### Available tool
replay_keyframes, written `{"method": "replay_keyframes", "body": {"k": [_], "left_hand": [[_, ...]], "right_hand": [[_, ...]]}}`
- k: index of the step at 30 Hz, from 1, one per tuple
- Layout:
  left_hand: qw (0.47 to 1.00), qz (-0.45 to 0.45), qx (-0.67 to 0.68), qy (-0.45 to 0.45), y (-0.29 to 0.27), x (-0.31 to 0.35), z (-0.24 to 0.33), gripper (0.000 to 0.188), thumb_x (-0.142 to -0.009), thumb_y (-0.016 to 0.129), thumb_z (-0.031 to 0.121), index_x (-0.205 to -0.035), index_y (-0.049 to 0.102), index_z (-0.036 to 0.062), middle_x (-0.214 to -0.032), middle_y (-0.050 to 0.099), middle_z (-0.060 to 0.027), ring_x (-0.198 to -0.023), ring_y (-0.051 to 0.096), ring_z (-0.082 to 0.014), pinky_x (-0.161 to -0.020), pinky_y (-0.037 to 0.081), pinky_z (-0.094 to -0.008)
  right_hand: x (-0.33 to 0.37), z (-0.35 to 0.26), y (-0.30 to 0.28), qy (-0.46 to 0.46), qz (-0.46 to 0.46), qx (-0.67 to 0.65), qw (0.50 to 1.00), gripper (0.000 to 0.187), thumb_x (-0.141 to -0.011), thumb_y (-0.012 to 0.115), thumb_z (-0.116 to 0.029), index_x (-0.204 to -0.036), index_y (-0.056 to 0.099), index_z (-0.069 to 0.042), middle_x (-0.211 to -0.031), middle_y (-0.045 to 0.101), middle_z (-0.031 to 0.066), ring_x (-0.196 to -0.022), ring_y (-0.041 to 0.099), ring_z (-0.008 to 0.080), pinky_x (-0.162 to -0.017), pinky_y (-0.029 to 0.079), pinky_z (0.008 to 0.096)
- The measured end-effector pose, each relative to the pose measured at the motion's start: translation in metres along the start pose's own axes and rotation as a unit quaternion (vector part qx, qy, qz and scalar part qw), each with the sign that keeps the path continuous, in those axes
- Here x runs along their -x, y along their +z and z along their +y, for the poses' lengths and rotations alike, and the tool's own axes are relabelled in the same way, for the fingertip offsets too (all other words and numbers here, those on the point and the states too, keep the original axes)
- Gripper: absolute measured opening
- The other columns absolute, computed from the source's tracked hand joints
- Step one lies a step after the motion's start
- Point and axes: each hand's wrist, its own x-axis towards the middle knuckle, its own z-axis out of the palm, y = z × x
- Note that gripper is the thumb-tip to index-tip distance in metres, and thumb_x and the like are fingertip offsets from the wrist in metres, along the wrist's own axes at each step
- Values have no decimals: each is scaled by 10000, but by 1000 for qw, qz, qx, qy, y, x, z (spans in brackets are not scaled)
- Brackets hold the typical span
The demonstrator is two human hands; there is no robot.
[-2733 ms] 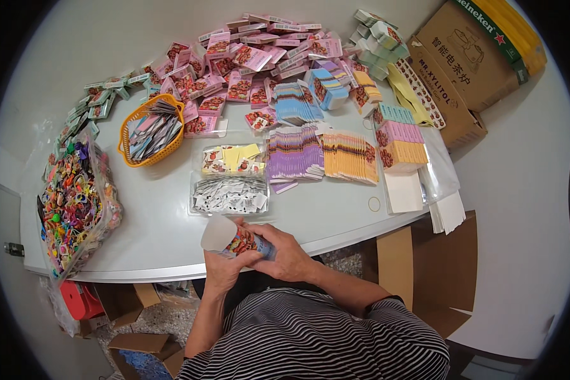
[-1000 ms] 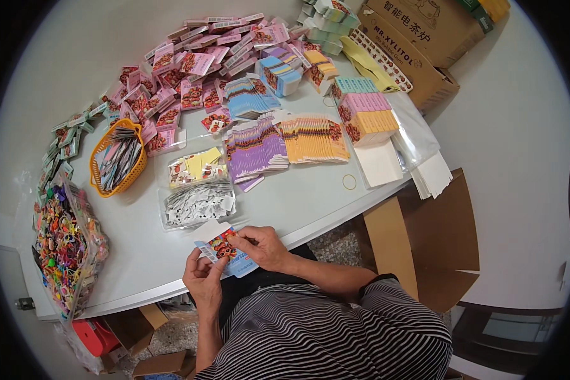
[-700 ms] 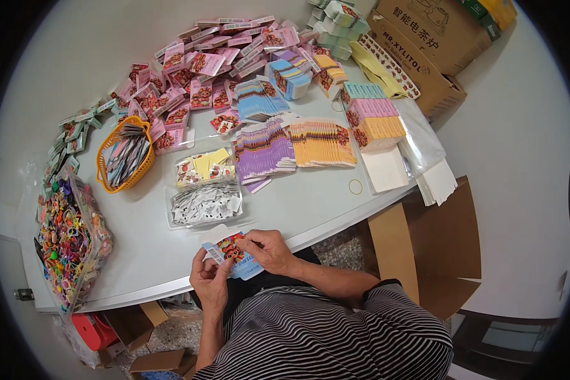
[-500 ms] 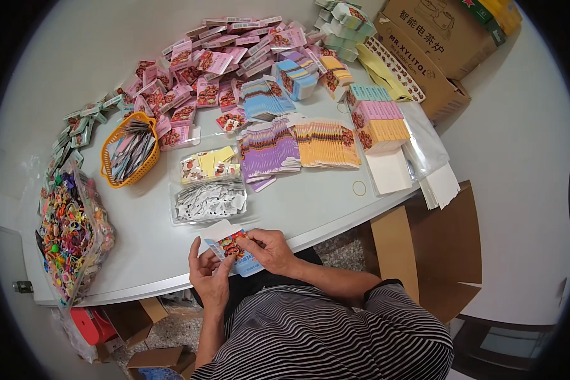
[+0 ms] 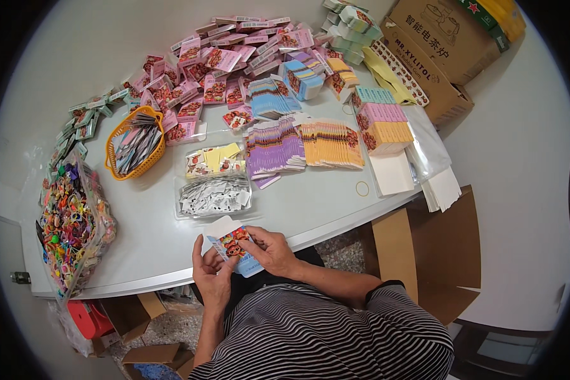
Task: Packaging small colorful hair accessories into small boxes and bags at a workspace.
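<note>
Both my hands hold a small blue carton (image 5: 235,239) at the table's front edge, above my lap. A red, colourful picture covers its front, and a white flap stands up at its far end. Gripping the carton's left side is my left hand (image 5: 213,276), with the thumb on the front. My right hand (image 5: 273,254) closes on its right side, thumb resting on the printed face. The carton's back is hidden. Just beyond lie a clear tray of small black-and-white packets (image 5: 215,197) and a tray of yellow and printed pieces (image 5: 214,161).
Rows of purple cartons (image 5: 275,147), orange cartons (image 5: 331,144) and blue cartons (image 5: 271,98) stand mid-table. Pink boxes (image 5: 221,60) pile up behind. An orange basket (image 5: 152,159) and a bag of colourful trinkets (image 5: 69,228) sit left. An open cardboard box (image 5: 440,253) stands right, below the table.
The carton is turned slightly more upright in my hands, and both hands keep hold of it. The whole view has shifted a little; the table things stay put.
</note>
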Motion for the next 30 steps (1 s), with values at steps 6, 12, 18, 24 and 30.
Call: {"method": "replay_keyframes", "body": {"k": [6, 12, 18, 24, 30], "left_hand": [[1000, -21, 10, -9, 4, -2, -1, 829, -892, 671, -93, -1564, 202, 30, -1255, 642, -203, -1032, 666, -175, -852, 558, -274], [999, -33, 6, 0, 10, 0, 3, 775, -912, 614, -104, -1566, 223, 35, -1257, 647, -194, -1008, 656, -158, -887, 547, -287], [995, -88, -38, -4, -4, 3, 5, 686, -924, 626, -86, -1531, 323, 13, -1241, 639, -179, -1027, 662, -180, -870, 547, -278], [992, -116, -37, -34, -16, 5, -1, 638, -911, 636, -96, -1493, 385, -16, -1232, 633, -165, -1027, 670, -190, -884, 549, -296], [991, -126, 13, -47, -19, 10, -2, 610, -896, 641, -113, -1456, 417, -27, -1232, 629, -174, -1059, 667, -204, -888, 549, -300]], "right_hand": [[3, -8, 2, -25, 5, 91, 996, 517, -1022, 582, -136, -1475, 409, 44, -1193, 670, 171, -1043, 640, 160, -880, 509, 285], [5, -7, 1, -44, 14, 83, 995, 550, -1038, 533, -152, -1528, 340, 5, -1297, 603, 253, -1141, 616, 234, -958, 479, 338], [12, 2, -10, -10, -50, 18, 999, 535, -1051, 503, -76, -1548, 319, -6, -1270, 621, 113, -1106, 594, 121, -929, 477, 257], [16, -1, -14, 0, -66, -61, 996, 521, -1011, 600, -88, -1495, 418, -27, -1070, 663, 91, -896, 623, 103, -795, 527, 270], [15, -4, -23, -11, -119, -17, 993, 477, -989, 642, -101, -1434, 483, -37, -931, 674, 76, -810, 629, 93, -704, 522, 263]]}}
